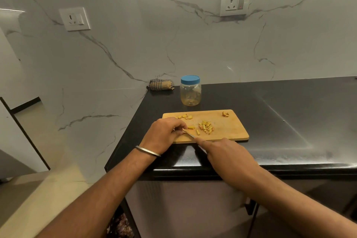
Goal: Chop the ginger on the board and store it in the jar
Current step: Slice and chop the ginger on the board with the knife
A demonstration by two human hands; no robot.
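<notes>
Gripped in the right hand (218, 150), a knife (190, 135) is laid beside a ginger piece (191, 127) pinned by the left hand's (164, 133) curled fingertips.

We see the board (228, 131) on the counter (289, 121) near its front edge, with the jar (190, 91) just behind it and a folded cloth (161, 84) left of the jar against the wall (135, 44). On the board, the chopped ginger (206, 126) lies mid-board, slices (185, 116) toward the back left, a scrap (225, 114) at the back right.
</notes>
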